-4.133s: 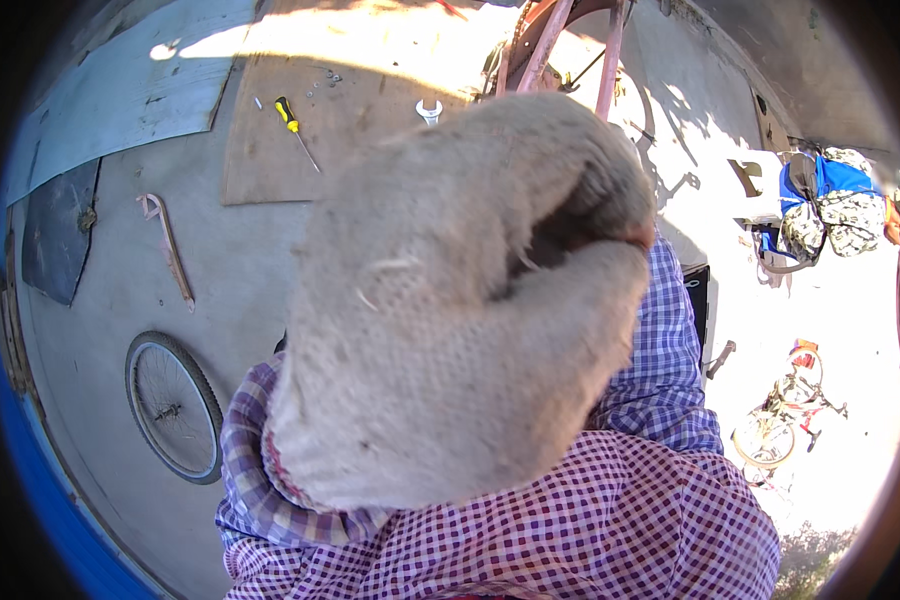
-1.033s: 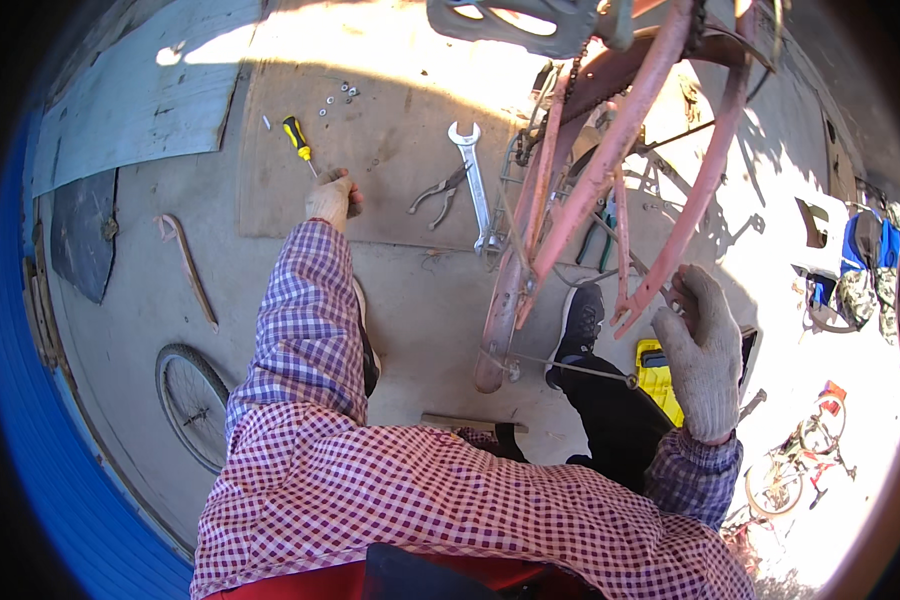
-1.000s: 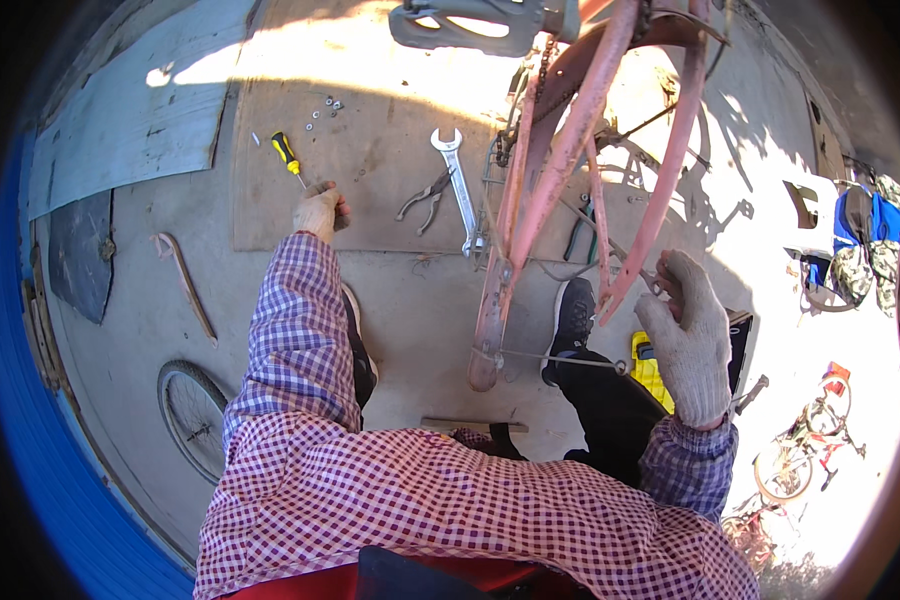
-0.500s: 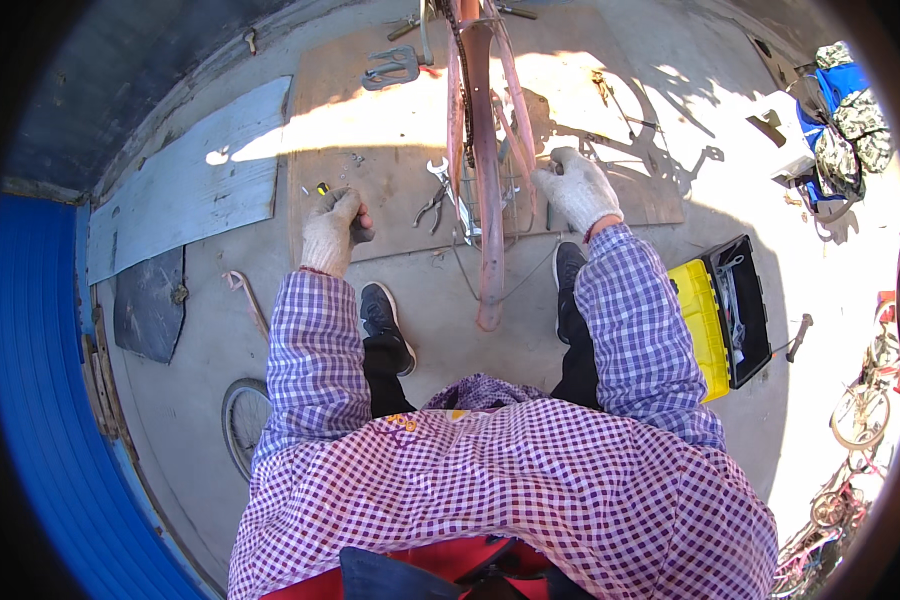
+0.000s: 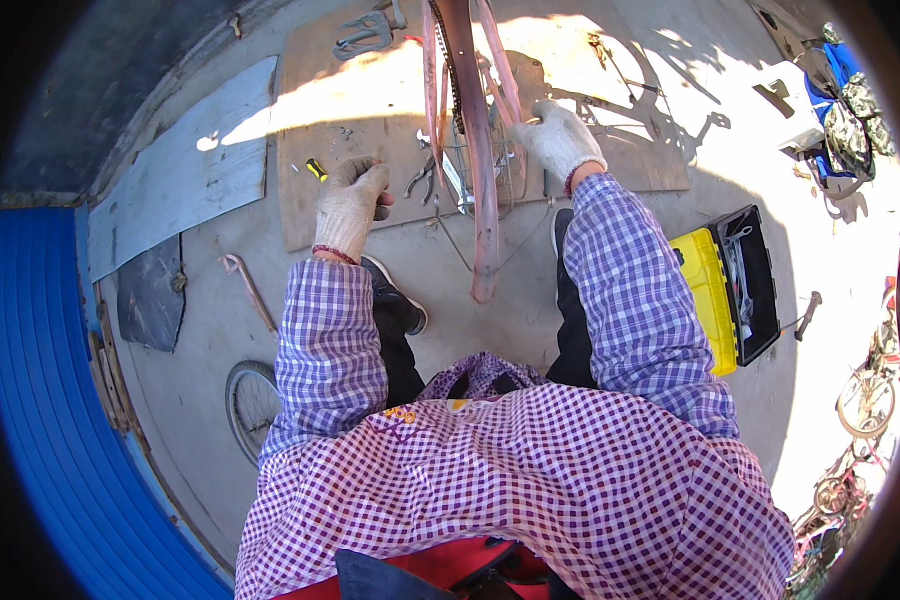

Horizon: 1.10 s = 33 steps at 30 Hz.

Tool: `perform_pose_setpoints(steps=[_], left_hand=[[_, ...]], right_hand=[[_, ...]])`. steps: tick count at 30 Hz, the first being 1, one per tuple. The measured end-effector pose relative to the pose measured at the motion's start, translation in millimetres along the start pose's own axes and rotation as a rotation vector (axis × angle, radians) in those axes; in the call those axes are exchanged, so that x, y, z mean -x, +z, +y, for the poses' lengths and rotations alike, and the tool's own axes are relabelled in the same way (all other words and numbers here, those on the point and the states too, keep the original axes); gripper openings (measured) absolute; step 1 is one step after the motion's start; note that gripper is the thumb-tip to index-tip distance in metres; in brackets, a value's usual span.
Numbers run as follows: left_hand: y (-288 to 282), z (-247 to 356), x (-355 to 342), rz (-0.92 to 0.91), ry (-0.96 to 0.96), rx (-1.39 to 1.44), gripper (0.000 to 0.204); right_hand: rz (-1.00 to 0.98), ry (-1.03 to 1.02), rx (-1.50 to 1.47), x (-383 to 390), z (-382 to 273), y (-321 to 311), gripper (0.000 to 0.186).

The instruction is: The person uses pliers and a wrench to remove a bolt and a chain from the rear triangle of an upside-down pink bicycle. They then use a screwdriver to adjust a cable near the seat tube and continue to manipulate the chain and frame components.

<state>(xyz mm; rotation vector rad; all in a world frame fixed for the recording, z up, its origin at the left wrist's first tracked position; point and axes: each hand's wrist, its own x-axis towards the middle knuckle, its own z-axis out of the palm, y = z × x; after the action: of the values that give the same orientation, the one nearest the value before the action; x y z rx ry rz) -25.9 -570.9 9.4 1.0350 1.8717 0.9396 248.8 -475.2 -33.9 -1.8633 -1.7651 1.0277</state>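
Note:
A bicycle with a faded pink mudguard (image 5: 483,240) and pink stays stands in front of me, its chain at the mudguard's left side. My left hand (image 5: 352,208), in a whitish work glove with a dirty palm, hangs left of the bicycle with fingers curled in; whatever they may hold is hidden. My right hand (image 5: 562,140), gloved too, is closed at the right-hand stay, its fingertips next to it; I cannot make out what is in them. By my left hand lies a yellow-and-black screwdriver (image 5: 316,169). Pliers (image 5: 420,180) and a wrench (image 5: 455,180) lie under the bicycle.
A worn board (image 5: 300,215) lies beneath the bicycle. An open yellow-and-black toolbox (image 5: 705,300) stands at right, a hammer (image 5: 808,316) beyond it. A bicycle wheel (image 5: 253,408) and a pale bent strip (image 5: 248,290) are at left. A grey clamp-like tool (image 5: 363,38) lies far off.
My left hand has moved right, toward the bicycle, and away from the screwdriver. My right hand has shifted slightly farther forward and left along the stay. The whole view has moved a little.

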Motion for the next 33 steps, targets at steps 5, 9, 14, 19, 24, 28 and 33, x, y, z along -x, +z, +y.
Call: perform_pose_setpoints(steps=[5,9,14,19,24,28,33], left_hand=[[28,-4,-11,-0.074,-0.002,-0.275,0.052],[41,-14,-23,-0.072,0.182,-0.446,0.06],[46,-20,-30,-0.236,0.05,-0.367,0.055],[47,-21,-28,-0.235,0.028,-0.391,0.05],[45,-22,-32,-0.204,0.146,-0.532,0.048],[41,-21,-32,-0.215,0.151,-0.585,0.048],[43,-14,-28,-0.196,0.162,-0.598,0.046]], right_hand=[[-0.03,0.012,-0.001,1,3,13,0.053],[-0.061,0.029,-0.03,-6,7,23,0.053],[-0.024,-0.015,-0.095,-17,19,38,0.053],[-0.079,0.098,-0.246,-23,23,45,0.058],[-0.127,0.162,-0.349,-21,19,45,0.055],[-0.089,0.136,-0.311,-20,15,53,0.056],[-0.084,0.117,-0.275,-21,12,56,0.06]])
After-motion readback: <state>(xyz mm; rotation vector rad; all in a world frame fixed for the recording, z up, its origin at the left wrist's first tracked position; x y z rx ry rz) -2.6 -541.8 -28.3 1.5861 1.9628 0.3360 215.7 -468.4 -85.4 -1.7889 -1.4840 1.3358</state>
